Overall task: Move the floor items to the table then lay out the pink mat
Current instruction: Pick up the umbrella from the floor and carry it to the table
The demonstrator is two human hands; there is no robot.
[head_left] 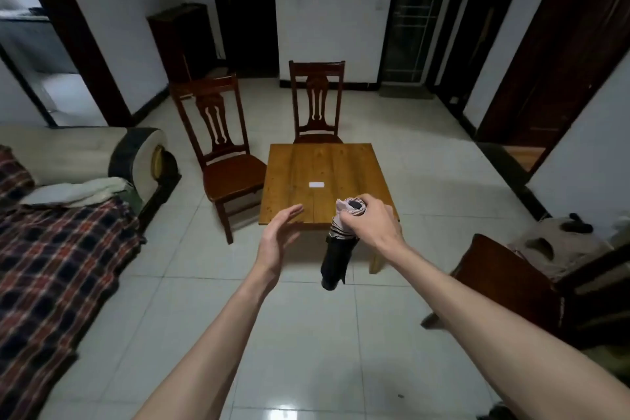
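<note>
My right hand is shut on a folded umbrella, pale pink at its top end and black below. It hangs tilted in the air just in front of the near edge of the small wooden table. My left hand is open, fingers together, palm turned right, a little to the left of the umbrella and not touching it. A small white card lies in the middle of the tabletop. No pink mat is in view.
Two dark wooden chairs stand left of and behind the table. A sofa with a plaid blanket fills the left side. Another chair and a cluttered seat are at the right. The floor is white tile.
</note>
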